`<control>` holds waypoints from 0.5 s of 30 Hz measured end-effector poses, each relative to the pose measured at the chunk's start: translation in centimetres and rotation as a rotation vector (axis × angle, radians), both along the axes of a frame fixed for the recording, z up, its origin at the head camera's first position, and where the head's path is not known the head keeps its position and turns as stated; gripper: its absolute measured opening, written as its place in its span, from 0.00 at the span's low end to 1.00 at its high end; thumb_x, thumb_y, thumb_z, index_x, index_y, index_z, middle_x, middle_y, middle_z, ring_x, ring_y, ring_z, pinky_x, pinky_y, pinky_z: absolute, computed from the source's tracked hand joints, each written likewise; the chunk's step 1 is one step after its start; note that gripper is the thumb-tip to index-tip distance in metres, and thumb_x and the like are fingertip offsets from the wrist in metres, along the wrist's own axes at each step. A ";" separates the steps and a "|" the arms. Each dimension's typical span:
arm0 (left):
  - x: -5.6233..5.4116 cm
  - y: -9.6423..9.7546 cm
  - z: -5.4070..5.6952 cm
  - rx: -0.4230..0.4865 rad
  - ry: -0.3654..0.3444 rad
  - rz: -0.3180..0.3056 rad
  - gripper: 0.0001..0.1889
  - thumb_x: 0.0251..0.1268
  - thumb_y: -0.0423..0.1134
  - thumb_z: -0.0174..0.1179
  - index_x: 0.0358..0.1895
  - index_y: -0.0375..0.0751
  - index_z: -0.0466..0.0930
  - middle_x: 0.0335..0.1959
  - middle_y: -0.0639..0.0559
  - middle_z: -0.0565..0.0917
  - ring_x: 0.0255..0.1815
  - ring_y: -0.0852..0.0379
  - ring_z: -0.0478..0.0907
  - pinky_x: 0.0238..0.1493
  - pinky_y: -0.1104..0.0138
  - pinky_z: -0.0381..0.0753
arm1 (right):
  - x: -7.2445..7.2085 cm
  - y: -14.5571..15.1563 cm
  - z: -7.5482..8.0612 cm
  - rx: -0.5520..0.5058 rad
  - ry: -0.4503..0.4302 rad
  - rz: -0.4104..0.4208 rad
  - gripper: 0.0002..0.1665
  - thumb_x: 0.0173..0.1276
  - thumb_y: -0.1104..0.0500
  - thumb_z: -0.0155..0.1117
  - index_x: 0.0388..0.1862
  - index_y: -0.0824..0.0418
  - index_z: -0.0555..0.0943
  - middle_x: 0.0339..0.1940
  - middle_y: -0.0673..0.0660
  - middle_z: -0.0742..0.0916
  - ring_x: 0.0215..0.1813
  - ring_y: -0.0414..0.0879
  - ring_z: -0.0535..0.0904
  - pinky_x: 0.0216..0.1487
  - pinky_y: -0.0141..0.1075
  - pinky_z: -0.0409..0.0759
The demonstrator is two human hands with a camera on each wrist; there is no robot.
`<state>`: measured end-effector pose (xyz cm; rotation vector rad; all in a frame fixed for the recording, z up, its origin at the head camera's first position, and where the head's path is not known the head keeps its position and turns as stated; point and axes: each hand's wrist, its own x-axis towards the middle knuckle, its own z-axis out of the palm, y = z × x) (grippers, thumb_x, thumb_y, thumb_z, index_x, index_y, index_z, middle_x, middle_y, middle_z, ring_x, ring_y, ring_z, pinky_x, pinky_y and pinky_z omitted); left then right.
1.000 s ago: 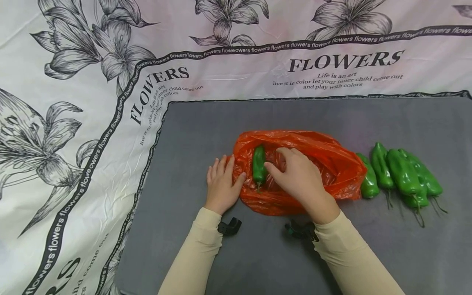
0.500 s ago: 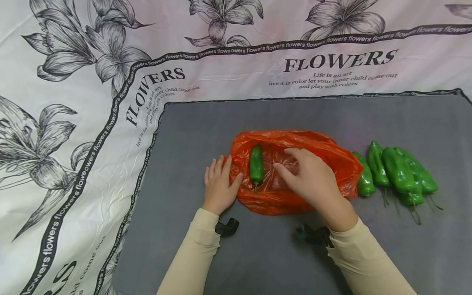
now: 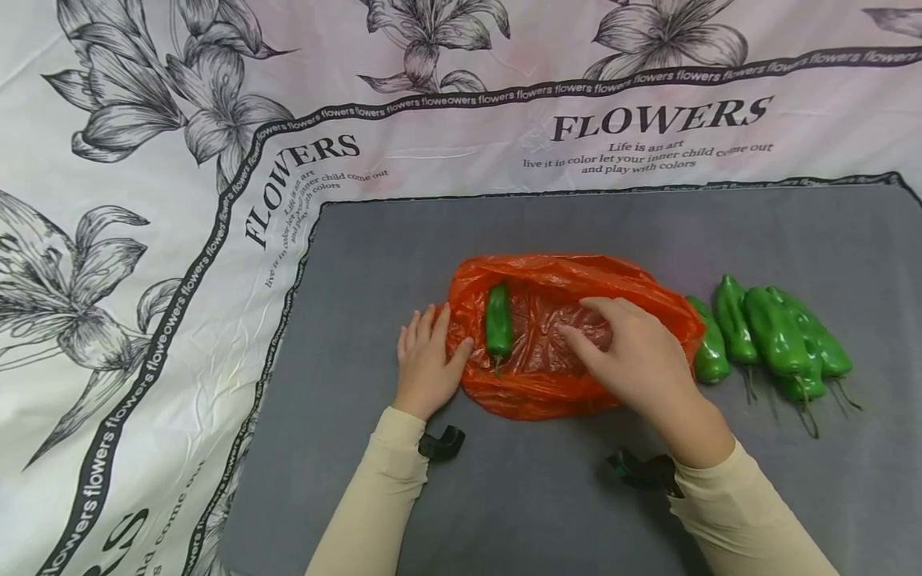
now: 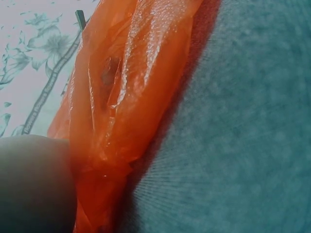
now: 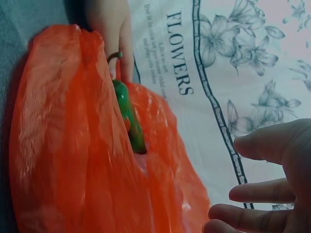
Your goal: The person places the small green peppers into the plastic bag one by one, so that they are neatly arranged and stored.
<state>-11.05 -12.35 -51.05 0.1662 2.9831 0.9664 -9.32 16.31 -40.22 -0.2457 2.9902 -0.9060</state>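
A red plastic bag (image 3: 555, 396) lies spread open on the grey table. Inside it, toward the left, rests one green pepper (image 3: 499, 322) with its stem toward me; the right wrist view also shows this pepper (image 5: 129, 116). My left hand (image 3: 426, 364) lies with straight fingers against the bag's left edge, its thumb touching the rim. Over the right part of the bag's opening hovers my right hand (image 3: 641, 360), thumb and fingers apart with nothing between them. Red film (image 4: 131, 82) fills much of the left wrist view.
Several green peppers (image 3: 781, 332) lie in a group on the table to the right of the bag, the nearest one touching or almost touching it. A white cloth with printed flowers (image 3: 446, 144) borders the grey table surface (image 3: 389, 248) at the back and left.
My right hand has moved away from the pepper in the bag, to the right across the opening. The left hand and the pepper have stayed in place.
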 end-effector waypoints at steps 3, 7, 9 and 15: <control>0.0 -0.1 -0.1 -0.002 0.000 0.004 0.38 0.80 0.56 0.54 0.84 0.42 0.58 0.84 0.37 0.57 0.86 0.35 0.44 0.82 0.39 0.36 | 0.2 0.6 -0.2 0.003 0.011 -0.020 0.34 0.75 0.38 0.64 0.69 0.59 0.81 0.63 0.64 0.86 0.58 0.64 0.83 0.52 0.64 0.80; 0.1 -0.3 -0.1 -0.007 0.002 0.008 0.38 0.80 0.56 0.55 0.84 0.42 0.58 0.84 0.37 0.57 0.86 0.35 0.44 0.82 0.39 0.36 | 0.5 1.2 -0.6 -0.005 0.029 -0.047 0.32 0.75 0.40 0.65 0.68 0.59 0.82 0.51 0.61 0.88 0.44 0.56 0.84 0.42 0.56 0.81; 0.1 -0.3 0.0 -0.010 0.005 0.009 0.38 0.80 0.56 0.55 0.84 0.42 0.58 0.84 0.37 0.58 0.86 0.35 0.44 0.82 0.39 0.36 | 0.6 1.6 -0.8 -0.018 0.039 -0.059 0.32 0.75 0.41 0.66 0.67 0.59 0.82 0.46 0.61 0.88 0.40 0.53 0.83 0.38 0.52 0.80; 0.0 0.0 0.0 -0.009 0.002 -0.001 0.38 0.80 0.55 0.55 0.84 0.42 0.59 0.84 0.36 0.58 0.86 0.34 0.45 0.82 0.39 0.36 | 0.7 3.7 -1.2 -0.041 0.082 -0.135 0.32 0.75 0.42 0.66 0.65 0.64 0.82 0.48 0.64 0.85 0.38 0.53 0.83 0.37 0.49 0.76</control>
